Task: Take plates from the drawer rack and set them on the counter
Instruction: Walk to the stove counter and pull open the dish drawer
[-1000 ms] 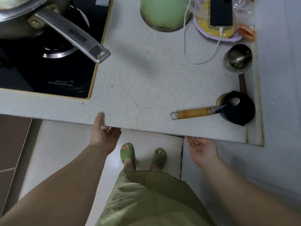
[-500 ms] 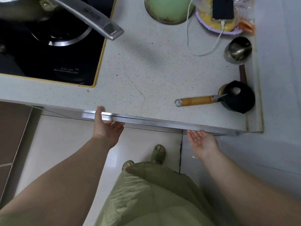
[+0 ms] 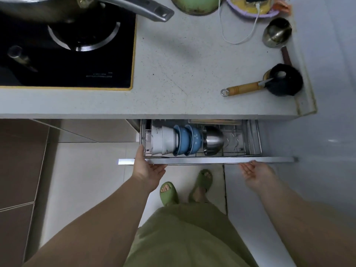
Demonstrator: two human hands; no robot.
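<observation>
Drawer (image 3: 212,160) under the counter (image 3: 183,74) is partly open, its silver front edge jutting out past the counter lip. Left hand (image 3: 147,168) grips that front edge near its left end, thumb up on the inner side, fingers curled under the edge. Right hand (image 3: 254,170) is palm-up at the right part of the same edge, fingers loosely spread and touching its underside, not clamped on anything. Inside, the wire rack (image 3: 248,139) holds dishes standing on edge in a row: white bowls (image 3: 163,140) at left, two blue bowls (image 3: 187,140) next, touching them, then a steel bowl (image 3: 212,140); the rack's right section is bare wire (flat plates, if any, can't be told apart from the bowls here). Counter top carries a wooden-handled tool (image 3: 243,88) stuck into a black holder (image 3: 287,79), a small steel cup (image 3: 276,32), a white cable (image 3: 238,29). Black cooktop (image 3: 67,54) at left with a pan handle (image 3: 138,7) over it. Green slippers (image 3: 169,193) on the tile floor below.
</observation>
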